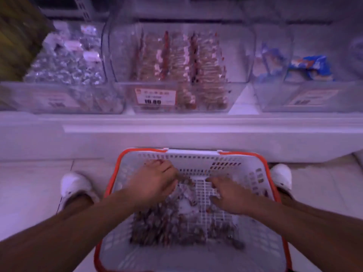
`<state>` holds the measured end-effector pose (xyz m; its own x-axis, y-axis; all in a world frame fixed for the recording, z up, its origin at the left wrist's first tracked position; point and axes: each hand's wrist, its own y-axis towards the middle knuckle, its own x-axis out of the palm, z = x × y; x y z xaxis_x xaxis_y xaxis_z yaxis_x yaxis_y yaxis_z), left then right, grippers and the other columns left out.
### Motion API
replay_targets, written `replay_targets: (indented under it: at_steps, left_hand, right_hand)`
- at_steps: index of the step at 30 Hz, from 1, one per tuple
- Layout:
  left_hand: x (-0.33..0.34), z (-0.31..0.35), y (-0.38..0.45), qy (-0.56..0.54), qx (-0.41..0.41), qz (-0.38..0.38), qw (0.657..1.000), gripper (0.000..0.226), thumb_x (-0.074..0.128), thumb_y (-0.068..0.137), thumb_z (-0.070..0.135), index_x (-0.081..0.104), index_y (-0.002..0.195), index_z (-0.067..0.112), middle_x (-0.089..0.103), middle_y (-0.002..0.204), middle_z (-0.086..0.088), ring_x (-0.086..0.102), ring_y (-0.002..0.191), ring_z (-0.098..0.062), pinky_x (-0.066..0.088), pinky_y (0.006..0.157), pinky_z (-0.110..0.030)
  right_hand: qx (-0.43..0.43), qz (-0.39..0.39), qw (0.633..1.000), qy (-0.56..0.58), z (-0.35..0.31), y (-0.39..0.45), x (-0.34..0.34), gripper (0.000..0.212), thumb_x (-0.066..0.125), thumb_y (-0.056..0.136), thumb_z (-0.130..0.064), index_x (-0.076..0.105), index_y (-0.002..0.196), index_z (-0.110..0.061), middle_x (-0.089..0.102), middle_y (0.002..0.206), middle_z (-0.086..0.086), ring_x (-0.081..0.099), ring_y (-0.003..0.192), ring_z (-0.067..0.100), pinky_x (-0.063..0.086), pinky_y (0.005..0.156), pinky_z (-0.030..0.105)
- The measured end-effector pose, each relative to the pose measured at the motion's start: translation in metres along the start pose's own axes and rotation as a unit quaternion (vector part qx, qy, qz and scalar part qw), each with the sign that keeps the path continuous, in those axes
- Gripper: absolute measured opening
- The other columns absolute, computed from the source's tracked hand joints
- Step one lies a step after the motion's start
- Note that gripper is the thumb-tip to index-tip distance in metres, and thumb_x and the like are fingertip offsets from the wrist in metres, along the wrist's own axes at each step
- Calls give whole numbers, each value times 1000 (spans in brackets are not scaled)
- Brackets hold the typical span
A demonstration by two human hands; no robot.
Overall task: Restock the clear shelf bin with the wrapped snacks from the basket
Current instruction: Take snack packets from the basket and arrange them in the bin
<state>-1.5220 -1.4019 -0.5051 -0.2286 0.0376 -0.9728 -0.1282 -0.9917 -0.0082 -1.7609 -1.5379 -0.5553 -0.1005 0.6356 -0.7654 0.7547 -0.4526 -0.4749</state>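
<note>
a: where are your hands?

b: both down in the basket (261,173), which sits on the floor between my shoes. my left hand (155,183) is toward the far left part of it, fingers curled down over the snacks (170,222). the picture is blurred there, so i cannot tell whether that grip has closed on a snack or only rests on the pile.

a: and the right?

b: my right hand (229,197) lies toward the right side of the basket, fingers bent and pressed to the white grid floor at the edge of the pile. whether that grip is grasping anything, i cannot tell either.

a: where are the snacks?

b: a loose brown heap in the middle and near part of the basket, under and between my hands. the far right of the basket floor shows bare grid.

a: and the bin?

b: the bin (121,55) stands on the shelf (176,126) straight beyond the basket. it already has rows of the same brownish wrapped snacks standing in it, mostly in its middle and right; its left part looks bare. a price tag (155,96) is on its front.

a: neighbours?

b: left of the bin, a bin of silvery sweets (66,63); right of it, blue packets (308,67).
</note>
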Motion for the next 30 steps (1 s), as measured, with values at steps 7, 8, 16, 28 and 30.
replay_targets:
  at_steps: [7,8,16,28,30]
  left_hand:
    - [133,-59,-41,-133,-321,-149,926,80,55,92,48,20,158,19,18,164,-12,43,135,-38,38,111,-41]
    - [145,-62,-39,-148,-335,-142,920,81,54,94,50,17,158,18,14,165,-13,42,137,-38,38,112,-41]
    - [194,-71,2,-106,-414,-114,897,74,63,86,51,31,147,23,32,150,-14,39,133,-38,33,113,-47]
    - [188,-56,7,-139,-453,-99,875,56,60,86,36,41,138,26,42,143,-7,44,125,-35,32,109,-44]
    - [187,-48,2,-125,-391,-102,906,45,58,85,29,47,128,31,45,139,-2,46,122,-31,34,105,-42]
  right_hand:
    - [257,-6,948,186,6,90,106,92,70,83,-48,25,154,-10,51,140,23,58,120,36,50,92,38]
    - [278,5,936,213,2,104,116,95,71,83,-48,21,155,-9,45,145,23,52,126,36,47,97,37]
    - [371,85,921,82,-44,147,159,68,63,84,-55,40,134,-14,44,135,18,43,126,37,46,99,42]
    - [196,109,971,83,-27,157,149,35,56,92,-24,58,126,-17,66,122,10,62,111,32,50,92,37]
    - [177,108,976,72,-26,158,148,31,50,94,-19,60,123,-17,66,121,10,63,109,32,51,91,37]
